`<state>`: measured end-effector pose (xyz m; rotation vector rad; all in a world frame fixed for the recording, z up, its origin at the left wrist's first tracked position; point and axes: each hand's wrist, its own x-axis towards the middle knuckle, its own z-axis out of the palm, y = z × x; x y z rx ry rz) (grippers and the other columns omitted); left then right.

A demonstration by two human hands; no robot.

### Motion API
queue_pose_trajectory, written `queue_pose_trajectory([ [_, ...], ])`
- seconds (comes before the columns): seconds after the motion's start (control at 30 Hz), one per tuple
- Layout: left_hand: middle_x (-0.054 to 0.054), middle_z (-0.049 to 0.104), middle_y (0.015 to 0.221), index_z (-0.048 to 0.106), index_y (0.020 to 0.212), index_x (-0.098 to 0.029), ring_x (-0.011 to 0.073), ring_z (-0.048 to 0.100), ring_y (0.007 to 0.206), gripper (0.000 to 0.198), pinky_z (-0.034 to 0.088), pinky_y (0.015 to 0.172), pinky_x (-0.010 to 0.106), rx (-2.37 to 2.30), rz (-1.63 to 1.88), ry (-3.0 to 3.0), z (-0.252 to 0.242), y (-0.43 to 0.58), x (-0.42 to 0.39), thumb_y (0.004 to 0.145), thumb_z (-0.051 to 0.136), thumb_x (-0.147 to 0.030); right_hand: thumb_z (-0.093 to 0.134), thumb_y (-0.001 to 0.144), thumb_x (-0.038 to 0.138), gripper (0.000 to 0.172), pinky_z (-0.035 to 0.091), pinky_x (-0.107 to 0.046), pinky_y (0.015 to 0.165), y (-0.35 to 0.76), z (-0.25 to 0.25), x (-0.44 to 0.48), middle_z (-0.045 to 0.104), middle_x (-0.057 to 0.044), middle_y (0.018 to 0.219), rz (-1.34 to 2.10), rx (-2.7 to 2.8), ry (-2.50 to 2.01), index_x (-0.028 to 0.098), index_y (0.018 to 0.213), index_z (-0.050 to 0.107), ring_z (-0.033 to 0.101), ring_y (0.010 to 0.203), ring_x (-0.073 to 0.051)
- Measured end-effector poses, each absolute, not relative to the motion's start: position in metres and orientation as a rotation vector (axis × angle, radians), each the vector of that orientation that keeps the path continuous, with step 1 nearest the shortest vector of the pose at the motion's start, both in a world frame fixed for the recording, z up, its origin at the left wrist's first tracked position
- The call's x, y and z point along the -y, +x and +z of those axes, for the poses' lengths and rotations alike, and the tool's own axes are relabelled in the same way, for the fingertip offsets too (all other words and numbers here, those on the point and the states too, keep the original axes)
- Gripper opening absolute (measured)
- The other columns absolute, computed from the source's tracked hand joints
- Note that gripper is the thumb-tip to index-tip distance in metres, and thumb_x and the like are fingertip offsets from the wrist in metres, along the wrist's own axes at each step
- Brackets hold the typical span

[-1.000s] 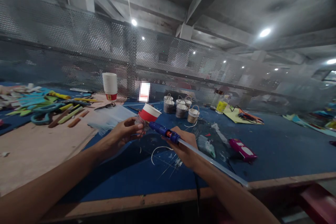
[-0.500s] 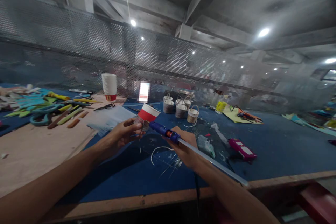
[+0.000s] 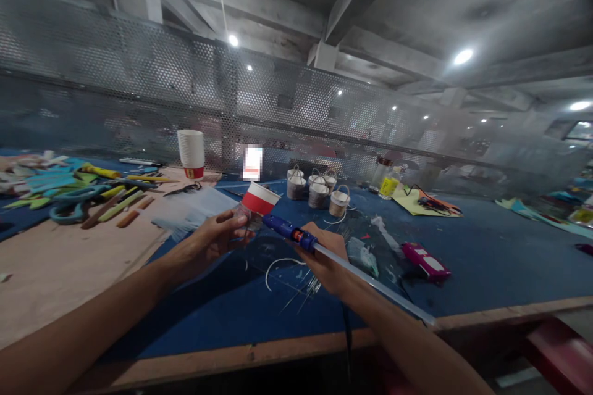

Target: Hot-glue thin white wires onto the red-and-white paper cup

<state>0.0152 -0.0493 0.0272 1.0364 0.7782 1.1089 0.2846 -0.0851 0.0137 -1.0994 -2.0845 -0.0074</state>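
Tilted in my left hand (image 3: 222, 233) is a red-and-white paper cup (image 3: 260, 199), its lower part wrapped in something brownish that I cannot make out clearly. The fingers are closed around that lower end. My right hand (image 3: 327, 253) grips a blue glue gun (image 3: 283, 228), and a long translucent glue stick (image 3: 370, 281) sticks out of its back. The gun's front end is close beside the cup; whether they touch cannot be seen. Beneath my hands, a white cord (image 3: 269, 271) and several thin wires (image 3: 311, 290) lie on the blue tabletop (image 3: 222, 315).
Several small wrapped cups with handles (image 3: 318, 192) stand behind my hands. A stack of paper cups (image 3: 191, 151), blue scissors (image 3: 76, 203) and pens lie left. To the right are a magenta device (image 3: 425, 262), a yellow-labelled bottle (image 3: 390, 184) and yellow paper (image 3: 419, 202).
The whole view has shifted very slightly. Both hands, the cup and the glue gun keep nearly the same positions.
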Motion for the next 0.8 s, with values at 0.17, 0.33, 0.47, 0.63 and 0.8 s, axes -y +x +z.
queue_pose_trajectory([
  [0.17,0.005,0.081,0.106,0.078,0.104,-0.019,0.0183,0.074,0.089,0.025,0.057,0.084,0.029,-0.766,1.085,1.035,0.024,0.013,0.048,0.083,0.087,-0.031,0.059,0.105,0.039,0.02,0.032,-0.024,0.06,0.285,0.013,0.085,0.065,0.002,0.075,-0.01,2.081,-1.117,0.023,0.094,0.059,0.057,0.063,-0.014],
  [0.33,0.007,0.079,0.123,0.078,0.115,-0.021,0.0187,0.075,0.097,0.031,0.057,0.087,0.029,-0.745,1.062,1.06,0.02,0.01,0.046,0.087,0.083,-0.035,0.059,0.104,0.036,0.016,0.033,-0.024,0.062,0.286,0.013,0.085,0.066,0.001,0.077,-0.005,2.072,-1.102,0.023,0.096,0.061,0.058,0.066,-0.014],
  [0.47,0.008,0.077,0.13,0.078,0.118,-0.021,0.0189,0.074,0.101,0.035,0.058,0.088,0.028,-0.76,1.062,1.075,0.021,0.009,0.046,0.087,0.083,-0.037,0.059,0.104,0.035,0.016,0.032,-0.024,0.06,0.286,0.013,0.085,0.065,0.002,0.074,0.028,2.067,-1.107,0.023,0.093,0.061,0.056,0.063,-0.014],
  [0.63,0.006,0.077,0.131,0.079,0.119,-0.023,0.0184,0.073,0.104,0.034,0.058,0.088,0.027,-0.733,1.043,1.075,0.016,0.006,0.04,0.089,0.081,-0.04,0.059,0.104,0.036,0.016,0.031,-0.024,0.061,0.287,0.012,0.084,0.064,0.002,0.075,0.0,2.062,-1.112,0.023,0.093,0.06,0.056,0.064,-0.014],
  [0.8,0.003,0.077,0.131,0.079,0.116,-0.026,0.019,0.073,0.106,0.03,0.058,0.091,0.028,-0.735,1.044,1.04,0.016,0.004,0.042,0.089,0.08,-0.039,0.059,0.103,0.034,0.013,0.033,-0.024,0.062,0.287,0.013,0.085,0.065,0.002,0.077,0.017,2.057,-1.099,0.023,0.096,0.059,0.057,0.065,-0.014],
])
